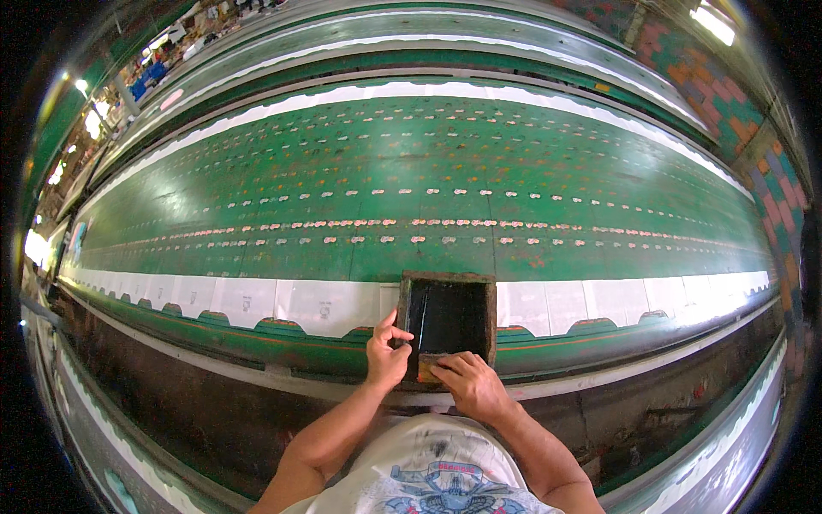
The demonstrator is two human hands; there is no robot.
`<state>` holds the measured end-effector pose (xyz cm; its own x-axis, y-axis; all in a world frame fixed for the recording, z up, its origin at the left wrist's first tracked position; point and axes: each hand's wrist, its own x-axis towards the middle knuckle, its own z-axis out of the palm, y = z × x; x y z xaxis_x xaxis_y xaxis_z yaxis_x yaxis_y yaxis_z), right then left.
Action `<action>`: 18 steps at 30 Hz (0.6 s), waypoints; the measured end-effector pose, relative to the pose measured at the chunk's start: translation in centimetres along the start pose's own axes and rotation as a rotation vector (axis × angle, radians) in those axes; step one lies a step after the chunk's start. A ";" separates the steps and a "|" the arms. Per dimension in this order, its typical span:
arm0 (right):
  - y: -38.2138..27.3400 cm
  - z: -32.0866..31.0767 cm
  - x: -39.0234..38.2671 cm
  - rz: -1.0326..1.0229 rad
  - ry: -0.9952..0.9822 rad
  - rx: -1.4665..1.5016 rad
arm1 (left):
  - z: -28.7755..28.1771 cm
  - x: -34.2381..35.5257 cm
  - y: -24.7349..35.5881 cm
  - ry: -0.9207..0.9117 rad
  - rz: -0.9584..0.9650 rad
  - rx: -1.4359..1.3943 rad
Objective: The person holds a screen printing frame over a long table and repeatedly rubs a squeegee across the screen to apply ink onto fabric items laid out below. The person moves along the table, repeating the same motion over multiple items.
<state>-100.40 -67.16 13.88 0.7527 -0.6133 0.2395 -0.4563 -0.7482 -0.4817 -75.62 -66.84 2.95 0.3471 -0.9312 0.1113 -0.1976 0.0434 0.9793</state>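
Note:
Directly in front of me, a small screen-printing frame point(491, 317) with a dark inner surface lies across the near edge of the green table. My left hand point(388, 353) is at its left rail, with one finger pointing up along it and the thumb and another finger curled around the rail. At the frame's near end, my right hand point(471, 385) grips a squeegee point(425, 370) with a worn yellowish-brown handle. Its blade is hidden. White sheets point(321, 308) with notched edges run along the table on both sides of the frame; some carry small faint prints.
The long green printing table point(300, 176) bears rows of small pale and orange marks. White sheets point(479, 90) line its far edge too. More long tables point(342, 43) stand beyond, and another point(728, 454) curves behind me. A metal rail point(599, 377) runs along the near side.

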 end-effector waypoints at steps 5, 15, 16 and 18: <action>-0.7 -0.5 1.8 -0.010 0.044 -0.032 | -0.3 -0.1 0.8 -0.012 -0.016 0.052; 3.7 -2.7 7.1 0.079 -0.157 -0.007 | 0.3 -0.5 0.6 -0.012 0.050 0.023; 3.8 -2.9 7.8 0.110 -0.108 -0.049 | 0.3 -1.0 0.7 -0.018 0.050 0.017; 5.9 -2.4 9.6 0.151 -0.060 -0.087 | 0.1 -0.9 0.9 -0.025 0.066 0.022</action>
<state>-96.96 -78.08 15.40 0.6985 -0.7058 0.1179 -0.6033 -0.6695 -0.4333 -76.23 -66.05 3.70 0.3099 -0.9353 0.1705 -0.2395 0.0968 0.9661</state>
